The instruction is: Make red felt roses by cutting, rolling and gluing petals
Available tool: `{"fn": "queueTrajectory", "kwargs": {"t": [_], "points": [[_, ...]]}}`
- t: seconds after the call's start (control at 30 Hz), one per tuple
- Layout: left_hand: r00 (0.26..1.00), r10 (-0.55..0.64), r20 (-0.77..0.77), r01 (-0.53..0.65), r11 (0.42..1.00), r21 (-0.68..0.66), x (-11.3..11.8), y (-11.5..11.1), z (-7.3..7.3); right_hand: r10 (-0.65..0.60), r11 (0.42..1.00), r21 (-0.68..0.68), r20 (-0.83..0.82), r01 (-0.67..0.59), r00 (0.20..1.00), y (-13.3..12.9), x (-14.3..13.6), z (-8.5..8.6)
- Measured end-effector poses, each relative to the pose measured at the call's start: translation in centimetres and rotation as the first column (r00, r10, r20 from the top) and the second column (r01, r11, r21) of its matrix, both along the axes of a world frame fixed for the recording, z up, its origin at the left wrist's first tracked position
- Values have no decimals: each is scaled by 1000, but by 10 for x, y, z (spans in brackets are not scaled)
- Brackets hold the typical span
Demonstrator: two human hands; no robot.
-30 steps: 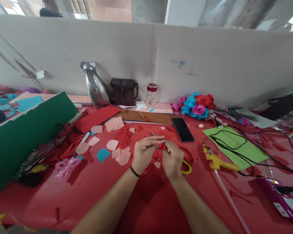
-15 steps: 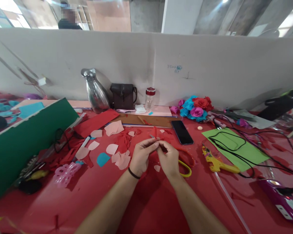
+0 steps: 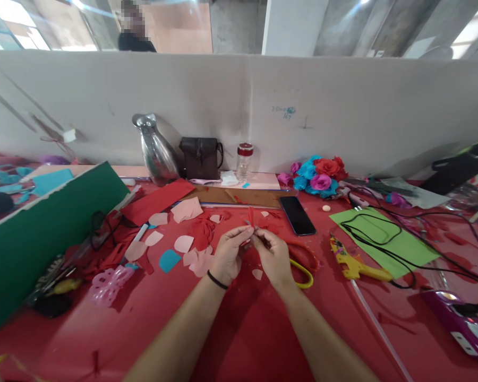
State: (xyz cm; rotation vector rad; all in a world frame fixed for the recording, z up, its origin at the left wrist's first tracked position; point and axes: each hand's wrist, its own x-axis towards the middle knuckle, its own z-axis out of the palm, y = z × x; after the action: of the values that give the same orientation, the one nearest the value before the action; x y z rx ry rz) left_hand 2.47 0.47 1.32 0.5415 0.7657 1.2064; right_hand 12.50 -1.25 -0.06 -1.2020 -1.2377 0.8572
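Note:
Near the middle of the red table [image 3: 151,329], my left hand [image 3: 230,253] and my right hand [image 3: 273,255] meet fingertip to fingertip. Both pinch a small red piece [image 3: 250,216] that sticks up above the fingers; its exact shape is too small to tell. Beside my right hand lie scissors [image 3: 305,273] with yellow and orange handles, partly hidden by it. Pink petal-shaped pieces [image 3: 184,243], a blue piece [image 3: 169,261] and crumpled red scraps [image 3: 202,232] are spread to the left of my hands.
A phone [image 3: 298,215], a yellow glue gun [image 3: 354,267], green paper [image 3: 386,241] and black cables lie to the right. Paper flowers [image 3: 322,178], a bottle [image 3: 244,162], a bag [image 3: 201,157] and a metal jug [image 3: 156,151] stand behind. A green board [image 3: 56,233] is left; a person [image 3: 135,29] is beyond the partition.
My fingertips have parted slightly and shifted a little left, with the red piece between them. The person beyond the partition has moved right.

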Motion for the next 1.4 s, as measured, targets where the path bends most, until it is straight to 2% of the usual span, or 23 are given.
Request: {"fn": "queueTrajectory", "kwargs": {"t": [0.17, 0.43, 0.63, 0.93, 1.2, 1.4], "points": [[999, 31, -6, -31, 999, -14, 1, -1, 4, 11, 1000, -18, -10, -11, 1000, 2, 1, -5], [996, 87, -6, -87, 996, -5, 2, 0, 3, 123, 992, -28, -21, -123, 992, 3, -1, -7], [995, 73, -65, -70, 997, 38, 0, -1, 5, 118, 992, -34, 11, -117, 993, 4, -1, -8], [986, 57, -159, -42, 995, 93, 2, -2, 3, 38, 999, 8, 113, -39, 993, -1, -2, -5], [986, 136, -92, -134, 991, 23, -2, 4, 2, 95, 995, -34, 147, -91, 985, 0, -4, -7], [995, 89, -45, -91, 995, -48, -7, 8, 1, 100, 995, -26, 192, -97, 976, -1, -2, -9]]}}
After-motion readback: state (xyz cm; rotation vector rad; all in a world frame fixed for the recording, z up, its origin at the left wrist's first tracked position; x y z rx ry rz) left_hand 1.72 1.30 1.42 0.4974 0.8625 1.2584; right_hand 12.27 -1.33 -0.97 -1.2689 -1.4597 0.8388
